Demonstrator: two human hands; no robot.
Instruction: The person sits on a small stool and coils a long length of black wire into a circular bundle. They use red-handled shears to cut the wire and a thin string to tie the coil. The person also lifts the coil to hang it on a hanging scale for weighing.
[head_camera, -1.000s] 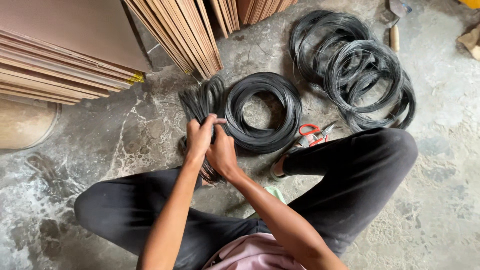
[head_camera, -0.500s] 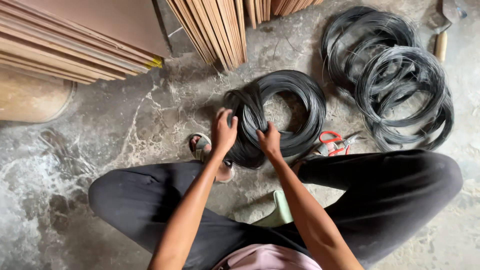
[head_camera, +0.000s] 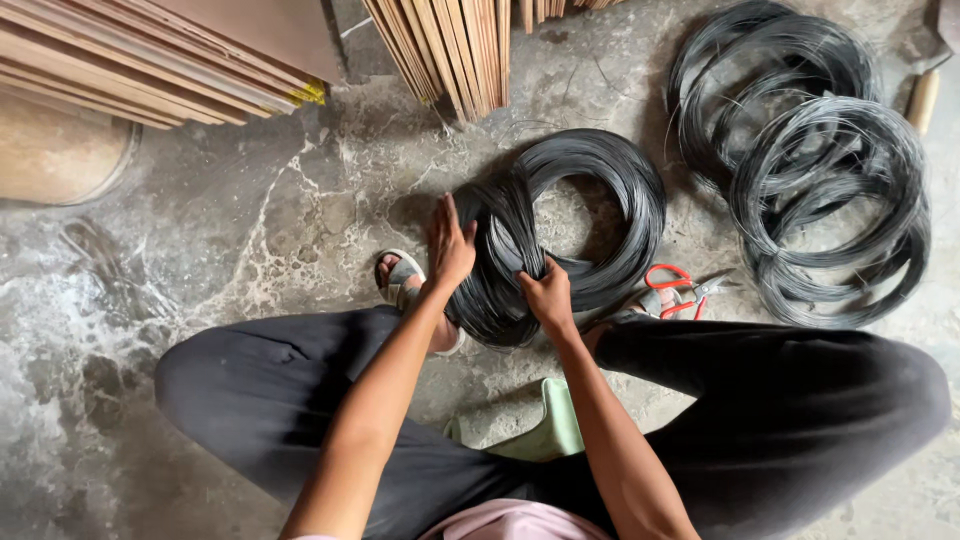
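Person squats on a stained grey concrete floor (head_camera: 250, 230), both bare hands on a bundle of thin black wire loops (head_camera: 500, 260) that stands up off the floor just in front of the knees, leaning against a flat round coil of black wire (head_camera: 620, 200) lying right behind it. Left hand (head_camera: 450, 248) flat and open, fingers spread and straight, palm pressed to the bundle's left side, no grasp. Right hand (head_camera: 547, 297) curled closed around strands at the lower right of the bundle, knuckles up. Grey sandal on a foot (head_camera: 400, 278) just left of the bundle, under the left wrist. Red-handled cutters (head_camera: 675, 290) on the floor just right of the right hand, near the flat coil's edge. Looser pile of black wire coils (head_camera: 820, 180) farther right, well apart from the hands. Stacked thin wooden sheets (head_camera: 150, 60) top left, more sheets on edge (head_camera: 450, 45) top centre
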